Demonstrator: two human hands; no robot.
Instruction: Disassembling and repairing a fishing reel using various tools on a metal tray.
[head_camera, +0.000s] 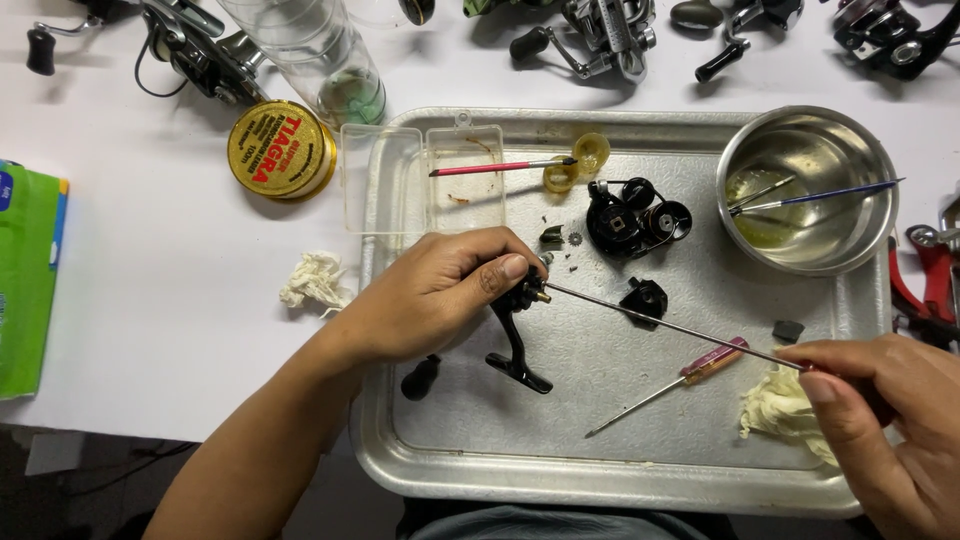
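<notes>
My left hand grips a black fishing reel body over a metal tray, its foot pointing down toward me. My right hand holds a long thin screwdriver, whose tip touches a brass part on the reel next to my left thumb. A second small screwdriver with a red-brown handle lies on the tray below the shaft. Loose black reel parts and a smaller black piece rest farther back on the tray.
A steel bowl with oily liquid and two brushes sits at the tray's back right. A clear plastic box, a pink brush, a gold spool, crumpled tissues, red pliers and other reels surround the tray.
</notes>
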